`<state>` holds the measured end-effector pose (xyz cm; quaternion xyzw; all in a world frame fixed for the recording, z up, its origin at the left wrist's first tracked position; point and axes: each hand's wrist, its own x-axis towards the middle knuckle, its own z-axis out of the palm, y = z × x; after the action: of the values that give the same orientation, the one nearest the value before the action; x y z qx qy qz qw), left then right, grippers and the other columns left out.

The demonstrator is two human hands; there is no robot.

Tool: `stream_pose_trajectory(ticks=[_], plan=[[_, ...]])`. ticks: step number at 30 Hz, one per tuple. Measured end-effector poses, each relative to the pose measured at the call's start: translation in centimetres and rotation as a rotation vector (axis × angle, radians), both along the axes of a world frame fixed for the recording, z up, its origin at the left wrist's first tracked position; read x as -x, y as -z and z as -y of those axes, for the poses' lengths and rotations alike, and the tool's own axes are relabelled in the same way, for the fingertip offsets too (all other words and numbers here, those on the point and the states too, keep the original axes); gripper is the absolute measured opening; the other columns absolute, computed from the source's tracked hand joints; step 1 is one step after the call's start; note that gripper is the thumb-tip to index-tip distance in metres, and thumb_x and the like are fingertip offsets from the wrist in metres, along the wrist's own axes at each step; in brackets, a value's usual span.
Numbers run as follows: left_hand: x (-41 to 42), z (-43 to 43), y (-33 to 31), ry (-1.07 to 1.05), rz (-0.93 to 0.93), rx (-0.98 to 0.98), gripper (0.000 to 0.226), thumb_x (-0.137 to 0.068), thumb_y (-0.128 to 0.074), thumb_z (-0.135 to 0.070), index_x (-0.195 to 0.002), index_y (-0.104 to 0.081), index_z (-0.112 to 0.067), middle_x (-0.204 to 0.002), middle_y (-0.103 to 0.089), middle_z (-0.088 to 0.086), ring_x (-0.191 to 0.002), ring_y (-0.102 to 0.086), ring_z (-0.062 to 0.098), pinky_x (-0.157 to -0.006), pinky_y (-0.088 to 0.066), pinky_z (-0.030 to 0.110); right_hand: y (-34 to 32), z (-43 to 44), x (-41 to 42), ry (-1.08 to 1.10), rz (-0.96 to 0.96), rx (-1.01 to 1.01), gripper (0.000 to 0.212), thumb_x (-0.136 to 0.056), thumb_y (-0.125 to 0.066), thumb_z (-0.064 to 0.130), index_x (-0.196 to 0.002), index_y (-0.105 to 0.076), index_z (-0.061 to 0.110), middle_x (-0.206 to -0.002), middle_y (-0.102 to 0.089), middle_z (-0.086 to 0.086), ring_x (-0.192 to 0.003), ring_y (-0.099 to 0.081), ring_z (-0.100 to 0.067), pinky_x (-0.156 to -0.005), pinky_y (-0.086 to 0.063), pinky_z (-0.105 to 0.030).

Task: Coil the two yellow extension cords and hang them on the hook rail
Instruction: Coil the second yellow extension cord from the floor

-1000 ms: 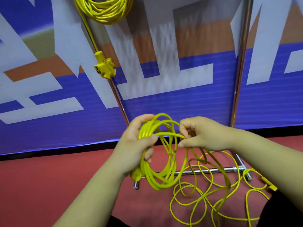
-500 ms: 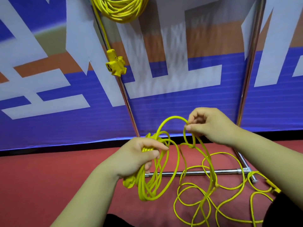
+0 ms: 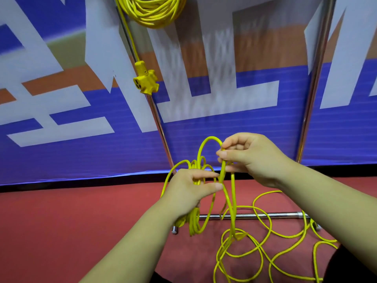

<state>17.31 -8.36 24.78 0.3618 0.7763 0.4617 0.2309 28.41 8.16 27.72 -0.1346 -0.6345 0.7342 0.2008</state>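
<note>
- Gripping a bundle of yellow loops, the left hand [image 3: 189, 190] curls round the cord [image 3: 193, 223] in front of the banner [image 3: 61, 156].
- The right hand [image 3: 253, 158] pinches a fresh loop of it between thumb and fingers, just beside the left.
- The rest lies in loose rings on the red floor [image 3: 61, 231] (crossing a metal bar [image 3: 244, 216]).
- The other cord [image 3: 155, 13] hangs coiled at the top edge, its socket block [image 3: 145, 81] dangling below.

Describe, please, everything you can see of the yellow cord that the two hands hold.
The yellow cord is thin, glossy and looks plastic-coated. The left hand grips a bundle of gathered loops that hang below it; the right hand pinches one loop that arches between the hands. The rest lies in loose, overlapping rings on the red floor, crossing a metal base bar.
</note>
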Motion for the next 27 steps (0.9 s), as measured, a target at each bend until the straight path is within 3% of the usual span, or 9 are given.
stream_pose_trajectory(ticks=[3,6,9,12,14,17,20,23,27], plan=[[-0.8,-1.1,0.2,-0.012,0.022,-0.044,0.012,-0.082,-0.082,-0.024,-0.092,-0.076,-0.024,-0.048,-0.05,-0.009,-0.04,-0.047,0.011,-0.045,-0.046,0.026,-0.2,-0.3,-0.3,0.009,-0.029,-0.009,0.015,-0.084,-0.074,-0.001,-0.089,-0.066,0.011,-0.077,-0.073,-0.006,-0.077,-0.072,-0.019,-0.064,-0.061,-0.03],[-1.0,-1.9,0.0,-0.026,-0.02,-0.084,0.003,-0.088,-0.076,-0.02,-0.089,-0.073,-0.019,-0.042,-0.049,-0.008,-0.038,-0.047,0.013,-0.049,-0.049,0.03,0.1,-1.8,-0.6,0.143,-0.033,-0.222,0.02,-0.08,-0.079,0.005,-0.09,-0.071,0.021,-0.091,-0.076,0.0,-0.085,-0.072,-0.014,-0.079,-0.06,-0.035],[-0.9,-2.3,-0.3,-0.06,-0.031,-0.124,0.004,-0.091,-0.073,-0.018,-0.09,-0.074,-0.015,-0.041,-0.044,-0.006,-0.038,-0.043,0.014,-0.048,-0.049,0.028,0.6,-2.8,-1.2,0.201,0.093,-0.515,0.038,-0.07,-0.088,0.027,-0.098,-0.066,0.039,-0.112,-0.065,0.013,-0.097,-0.066,-0.006,-0.082,-0.055,-0.033],[-0.4,-2.3,-0.4,-0.121,-0.006,-0.172,0.008,-0.092,-0.072,-0.019,-0.094,-0.074,-0.011,-0.042,-0.044,-0.004,-0.039,-0.044,0.018,-0.05,-0.048,0.029,1.8,-2.4,-1.2,0.167,0.304,-0.598,0.052,-0.068,-0.089,0.038,-0.108,-0.056,0.035,-0.123,-0.054,0.008,-0.098,-0.064,-0.01,-0.078,-0.047,-0.028],[-0.1,-2.2,-0.6,-0.158,0.017,-0.207,0.011,-0.092,-0.072,-0.02,-0.098,-0.074,-0.011,-0.042,-0.046,-0.001,-0.042,-0.044,0.021,-0.05,-0.047,0.029,2.9,-2.0,-1.0,0.143,0.382,-0.525,0.047,-0.072,-0.086,0.032,-0.108,-0.055,0.029,-0.115,-0.061,0.004,-0.084,-0.067,-0.014,-0.077,-0.051,-0.036],[0.3,-1.9,-1.2,-0.203,0.055,-0.257,0.014,-0.093,-0.071,-0.019,-0.103,-0.074,-0.01,-0.046,-0.05,-0.001,-0.045,-0.043,0.022,-0.047,-0.046,0.027,3.8,-2.9,-1.0,0.086,0.38,-0.392,0.038,-0.075,-0.077,0.005,-0.102,-0.057,0.023,-0.097,-0.072,-0.004,-0.066,-0.066,-0.022,-0.074,-0.057,-0.052],[0.8,-1.3,-2.0,-0.228,0.098,-0.333,0.013,-0.095,-0.067,-0.018,-0.101,-0.074,-0.01,-0.065,-0.058,0.005,-0.044,-0.039,0.017,-0.045,-0.046,0.028,4.1,-4.8,-1.1,0.156,0.414,-0.574,0.03,-0.076,-0.076,0.004,-0.091,-0.06,0.024,-0.089,-0.072,0.002,-0.072,-0.067,-0.022,-0.069,-0.054,-0.039],[1.1,-0.8,-2.5,-0.254,0.129,-0.374,0.016,-0.096,-0.065,-0.017,-0.105,-0.073,-0.007,-0.073,-0.063,0.002,-0.044,-0.038,0.013,-0.044,-0.046,0.027,4.7,-5.1,-0.9,0.28,0.49,-0.876,0.022,-0.08,-0.074,0.014,-0.084,-0.056,0.027,-0.085,-0.065,0.01,-0.079,-0.059,-0.018,-0.066,-0.039,-0.026],[0.9,-0.5,-2.7,-0.29,0.171,-0.409,0.013,-0.096,-0.066,-0.017,-0.103,-0.073,-0.008,-0.075,-0.064,0.004,-0.043,-0.037,0.013,-0.043,-0.045,0.027,4.3,-1.7,-0.2,0.232,0.296,-0.709,0.02,-0.08,-0.074,0.021,-0.08,-0.054,0.025,-0.068,-0.063,0.007,-0.058,-0.054,-0.007,-0.056,-0.04,-0.022]])
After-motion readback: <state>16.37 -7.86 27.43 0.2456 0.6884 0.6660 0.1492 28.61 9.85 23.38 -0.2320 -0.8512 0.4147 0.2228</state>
